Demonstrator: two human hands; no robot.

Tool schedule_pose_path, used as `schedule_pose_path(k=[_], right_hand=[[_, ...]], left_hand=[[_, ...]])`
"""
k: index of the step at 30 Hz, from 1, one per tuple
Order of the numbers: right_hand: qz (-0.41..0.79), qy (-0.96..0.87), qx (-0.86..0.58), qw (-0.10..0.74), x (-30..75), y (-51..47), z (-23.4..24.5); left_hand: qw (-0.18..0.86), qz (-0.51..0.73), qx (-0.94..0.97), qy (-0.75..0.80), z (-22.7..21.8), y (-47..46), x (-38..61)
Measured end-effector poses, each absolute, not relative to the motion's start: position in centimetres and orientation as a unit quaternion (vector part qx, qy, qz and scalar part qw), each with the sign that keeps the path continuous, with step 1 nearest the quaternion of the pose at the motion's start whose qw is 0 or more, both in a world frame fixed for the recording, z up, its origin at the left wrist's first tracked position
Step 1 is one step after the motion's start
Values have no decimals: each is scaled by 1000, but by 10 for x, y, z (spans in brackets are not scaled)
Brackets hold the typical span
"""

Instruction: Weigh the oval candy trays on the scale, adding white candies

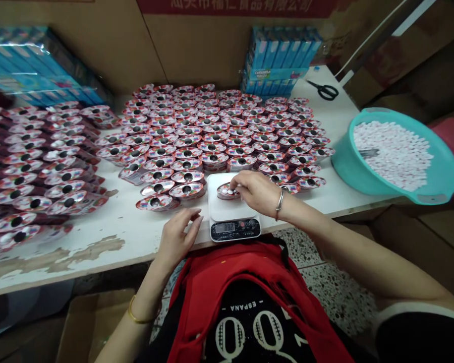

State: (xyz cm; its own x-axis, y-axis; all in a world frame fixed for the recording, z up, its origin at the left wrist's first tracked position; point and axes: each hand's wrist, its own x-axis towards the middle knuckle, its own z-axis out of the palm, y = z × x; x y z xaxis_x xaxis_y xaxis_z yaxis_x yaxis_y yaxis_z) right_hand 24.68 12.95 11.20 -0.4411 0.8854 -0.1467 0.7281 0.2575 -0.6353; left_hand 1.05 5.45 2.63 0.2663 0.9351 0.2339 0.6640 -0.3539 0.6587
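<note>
My right hand (258, 192) reaches over a small white digital scale (232, 217) at the table's front edge. Its fingertips are pinched together over a round colourful tin (227, 190) that sits on the scale's platform, with white candies showing in the tin's opening. My left hand (177, 236) rests on the white table (109, 229) just left of the scale, fingers loosely curled and apart, holding nothing. The scale's display is lit.
Several rows of the same round tins (212, 133) cover the table behind the scale, with more stacked at the left (34, 166). A teal basin (435, 186) of white candies stands at the right. Blue boxes (276, 60) and black scissors (324, 90) lie at the back.
</note>
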Motion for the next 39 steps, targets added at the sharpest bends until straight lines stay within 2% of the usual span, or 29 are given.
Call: schedule_pose_path(k=[4,9,12,17,21,26,30,36,39], right_hand=[[360,-741,-526,211,254,130,113],[546,-568,-530,315,270,116,111],[630,-460,-515,355,277,98,101],[724,-320,-483,374,273,70,75],[766,-239,-449,392,262,62,57],[782,-183,-431,412,256,61,48],[789,-154,-423,418,257,60,45],[809,-91,-396,424,256,60,45],[819,-37,-372,436,257,60,52]], left_hand=[[217,326,763,514,28,57,13],[153,361,792,468,39,75,34],[95,338,826,441,50,92,49],[89,258,859,434,66,117,70],[133,274,851,428,69,119,80],[81,360,813,450,64,95,76],[43,342,806,481,54,81,75],[75,325,838,432,57,87,90],[113,276,878,375,69,86,93]])
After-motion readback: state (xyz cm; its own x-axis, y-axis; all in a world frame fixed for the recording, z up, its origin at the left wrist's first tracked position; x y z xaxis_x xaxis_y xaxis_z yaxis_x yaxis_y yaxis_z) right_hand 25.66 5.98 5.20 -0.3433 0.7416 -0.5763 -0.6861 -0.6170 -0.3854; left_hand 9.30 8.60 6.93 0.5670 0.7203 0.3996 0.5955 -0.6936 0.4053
